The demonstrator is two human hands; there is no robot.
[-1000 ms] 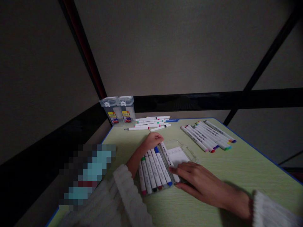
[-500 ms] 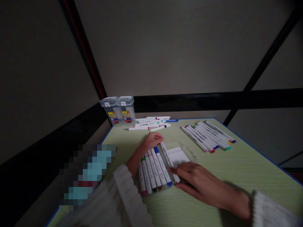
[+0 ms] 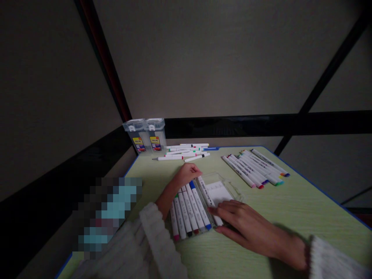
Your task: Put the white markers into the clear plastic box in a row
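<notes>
A clear plastic case (image 3: pixel 235 186) lies opened flat in front of me, with a row of white markers (image 3: pixel 190 211) side by side in its left half. One more white marker (image 3: pixel 206 190) lies along the right half, beside a white label card (image 3: pixel 219 190). At its far end my left hand (image 3: pixel 187 173) is closed, thumb and fingertips pinched on the marker's tip. My right hand (image 3: pixel 247 223) holds the near end between thumb and fingers, which partly hide it and the card.
Several white markers (image 3: pixel 255 166) lie in a slanted row at the right. More loose markers (image 3: pixel 188 151) are heaped at the back edge, next to two clear lidded boxes (image 3: pixel 148 135). A pixelated area covers the table's left side. Walls stand behind and left.
The marker between my hands has shifted very slightly to the right, and my left fingertips with it. My right hand stays almost in place.
</notes>
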